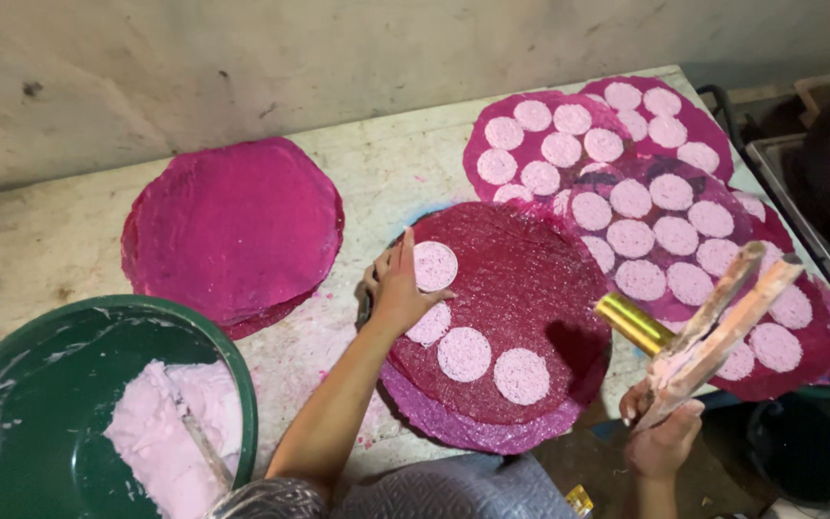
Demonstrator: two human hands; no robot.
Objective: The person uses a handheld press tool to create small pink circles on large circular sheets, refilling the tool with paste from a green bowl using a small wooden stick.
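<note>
A: Starting far left of the hands, we have a green basin (98, 327) holding pale pink dough (160, 432) with a utensil stuck in it. Just up from it, a stack of bare magenta sheets (232, 226), no discs on them.

B: Left hand?

A: The left hand (398, 293) is open, fingers spread, pressing a pale pink disc (434, 266) flat on the dark red sheet (521, 298) in front of us.

B: How full is it?

A: We count four discs along its near-left edge; most of it is bare. So this sheet is barely begun.

B: Right hand?

A: The right hand (663, 432) is closed around a wooden press tool (718, 322) with a brass tube, held up off the surface (386, 163).

B: Beyond it?

A: Up and right of both hands, we see overlapping filled sheets (626, 163), fully covered in discs. Those look done.
</note>
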